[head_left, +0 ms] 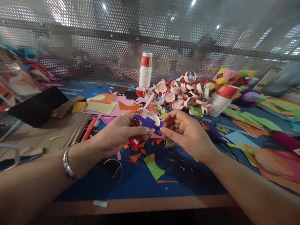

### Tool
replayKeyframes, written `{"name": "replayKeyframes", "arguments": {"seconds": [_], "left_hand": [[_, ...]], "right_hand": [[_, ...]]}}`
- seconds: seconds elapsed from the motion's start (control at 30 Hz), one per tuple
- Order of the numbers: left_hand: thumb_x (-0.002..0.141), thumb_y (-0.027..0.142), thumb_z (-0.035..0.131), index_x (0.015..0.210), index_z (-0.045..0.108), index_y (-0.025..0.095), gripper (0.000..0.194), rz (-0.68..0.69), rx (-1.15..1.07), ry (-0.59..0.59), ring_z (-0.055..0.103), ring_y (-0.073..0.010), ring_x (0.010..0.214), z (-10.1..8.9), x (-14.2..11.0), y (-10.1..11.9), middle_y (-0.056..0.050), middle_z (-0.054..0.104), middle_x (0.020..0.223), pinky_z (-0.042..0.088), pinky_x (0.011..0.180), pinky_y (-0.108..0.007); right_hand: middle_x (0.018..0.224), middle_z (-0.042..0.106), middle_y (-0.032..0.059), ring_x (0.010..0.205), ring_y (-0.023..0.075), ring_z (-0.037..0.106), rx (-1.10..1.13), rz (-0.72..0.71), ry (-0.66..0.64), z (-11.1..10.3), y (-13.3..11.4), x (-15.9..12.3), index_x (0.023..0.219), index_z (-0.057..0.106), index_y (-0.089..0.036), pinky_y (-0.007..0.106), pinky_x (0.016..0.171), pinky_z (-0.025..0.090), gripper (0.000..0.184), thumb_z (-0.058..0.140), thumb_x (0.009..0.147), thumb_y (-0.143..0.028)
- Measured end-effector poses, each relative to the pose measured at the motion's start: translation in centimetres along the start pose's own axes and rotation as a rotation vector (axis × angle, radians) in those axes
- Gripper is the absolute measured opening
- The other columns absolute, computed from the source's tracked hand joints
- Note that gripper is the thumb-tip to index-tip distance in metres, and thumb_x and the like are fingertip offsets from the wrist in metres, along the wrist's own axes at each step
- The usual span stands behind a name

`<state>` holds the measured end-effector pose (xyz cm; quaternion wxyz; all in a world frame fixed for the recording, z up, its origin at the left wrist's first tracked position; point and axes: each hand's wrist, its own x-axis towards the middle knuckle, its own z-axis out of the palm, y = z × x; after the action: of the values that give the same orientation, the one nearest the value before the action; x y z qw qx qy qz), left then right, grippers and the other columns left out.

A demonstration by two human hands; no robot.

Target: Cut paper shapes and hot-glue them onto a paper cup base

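My left hand and my right hand meet above the blue table, both pinched on one small piece. It is a white paper cup bottom with a purple paper cut-out laid across it. My left thumb and fingers close on its left and lower edge. My right fingers close on its right side. A silver bangle sits on my left wrist.
Paper scraps litter the table under my hands. A tall stack of paper cups stands behind, another stack lies tilted at right, with several cut cup bottoms between. Coloured sheets lie right, cardboard left. People sit beyond the perforated screen.
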<state>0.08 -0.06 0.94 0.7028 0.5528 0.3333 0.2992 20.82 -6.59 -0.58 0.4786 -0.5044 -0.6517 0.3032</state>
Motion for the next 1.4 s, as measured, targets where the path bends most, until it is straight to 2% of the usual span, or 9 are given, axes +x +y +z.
{"name": "replayKeyframes", "arguments": {"seconds": [0.17, 0.3, 0.4, 0.53, 0.7, 0.9, 1.07, 1.2, 1.4], "left_hand": [[0.078, 0.011, 0.077, 0.098, 0.071, 0.010, 0.020, 0.004, -0.011, -0.018, 0.069, -0.0119, 0.079, -0.1, 0.0, 0.0, -0.007, 0.073, 0.095, 0.056, 0.079, -0.024], [0.078, 0.009, 0.077, 0.086, 0.068, 0.010, 0.013, 0.035, -0.020, 0.020, 0.069, -0.0113, 0.075, -0.4, 0.2, 0.3, -0.005, 0.071, 0.084, 0.057, 0.074, -0.021], [0.076, 0.005, 0.076, 0.088, 0.063, 0.013, 0.020, 0.054, -0.048, 0.098, 0.071, -0.0138, 0.076, -0.6, 0.3, 0.7, -0.003, 0.071, 0.083, 0.059, 0.078, -0.025], [0.076, 0.005, 0.077, 0.111, 0.059, 0.019, 0.042, 0.028, -0.044, 0.107, 0.074, -0.0165, 0.076, -0.6, 0.2, 0.9, -0.002, 0.073, 0.080, 0.060, 0.074, -0.026], [0.081, 0.011, 0.077, 0.124, 0.054, 0.021, 0.050, -0.017, 0.006, -0.013, 0.075, -0.0169, 0.078, -0.3, -0.2, 0.8, -0.005, 0.075, 0.082, 0.058, 0.068, -0.022], [0.074, 0.022, 0.085, 0.120, 0.055, 0.023, 0.054, 0.055, 0.063, -0.065, 0.073, -0.0164, 0.079, -0.3, -0.1, 0.1, -0.002, 0.073, 0.087, 0.056, 0.067, -0.023], [0.074, 0.023, 0.086, 0.119, 0.056, 0.021, 0.054, 0.091, 0.100, -0.082, 0.069, -0.0136, 0.070, -0.2, -0.2, 0.0, 0.001, 0.069, 0.075, 0.051, 0.060, -0.021], [0.075, 0.018, 0.083, 0.122, 0.055, 0.020, 0.055, 0.061, 0.096, -0.104, 0.068, -0.0128, 0.073, 0.1, -0.4, 0.1, -0.001, 0.070, 0.084, 0.054, 0.064, -0.023], [0.072, 0.012, 0.084, 0.117, 0.056, 0.020, 0.054, 0.036, 0.136, -0.144, 0.066, -0.0109, 0.078, 0.0, -0.3, 0.4, 0.000, 0.068, 0.095, 0.056, 0.070, -0.023]], "right_hand": [[0.090, 0.061, 0.0021, 0.078, 0.0153, 0.059, -0.016, 0.003, 0.013, -0.1, 0.2, 0.0, 0.098, 0.056, -0.021, 0.032, 0.070, 0.050, 0.020, 0.070, 0.088, -0.029], [0.085, 0.060, 0.0007, 0.076, 0.0152, 0.058, 0.010, -0.031, 0.089, -0.4, 0.1, 0.1, 0.096, 0.057, -0.021, 0.031, 0.068, 0.049, 0.018, 0.071, 0.088, -0.029], [0.080, 0.060, 0.0000, 0.071, 0.0145, 0.058, 0.007, -0.033, 0.162, -0.8, 0.1, 0.4, 0.093, 0.057, -0.021, 0.031, 0.064, 0.048, 0.015, 0.070, 0.088, -0.027], [0.080, 0.060, 0.0002, 0.068, 0.0138, 0.058, 0.011, -0.037, 0.198, -1.3, 0.3, 0.7, 0.094, 0.058, -0.020, 0.030, 0.061, 0.048, 0.016, 0.070, 0.088, -0.029], [0.086, 0.062, 0.0015, 0.074, 0.0149, 0.059, 0.002, -0.072, 0.103, -1.0, 0.5, 0.5, 0.100, 0.059, -0.020, 0.031, 0.065, 0.050, 0.027, 0.075, 0.086, -0.036], [0.100, 0.068, 0.0045, 0.079, 0.0176, 0.064, -0.115, -0.057, -0.043, -0.3, 0.4, 0.1, 0.117, 0.057, -0.022, 0.032, 0.066, 0.053, 0.048, 0.080, 0.080, -0.042], [0.108, 0.069, 0.0060, 0.092, 0.0207, 0.067, -0.076, -0.090, -0.082, -0.2, 0.8, 0.3, 0.119, 0.057, -0.022, 0.031, 0.072, 0.056, 0.049, 0.082, 0.079, -0.033], [0.106, 0.068, 0.0051, 0.085, 0.0180, 0.067, -0.061, -0.084, -0.105, 0.0, 0.9, 0.4, 0.119, 0.057, -0.021, 0.029, 0.069, 0.055, 0.047, 0.081, 0.079, -0.028], [0.102, 0.067, 0.0050, 0.078, 0.0151, 0.063, -0.058, -0.083, -0.127, 0.1, 0.5, 0.2, 0.119, 0.057, -0.020, 0.028, 0.066, 0.055, 0.042, 0.077, 0.083, -0.030]]}}
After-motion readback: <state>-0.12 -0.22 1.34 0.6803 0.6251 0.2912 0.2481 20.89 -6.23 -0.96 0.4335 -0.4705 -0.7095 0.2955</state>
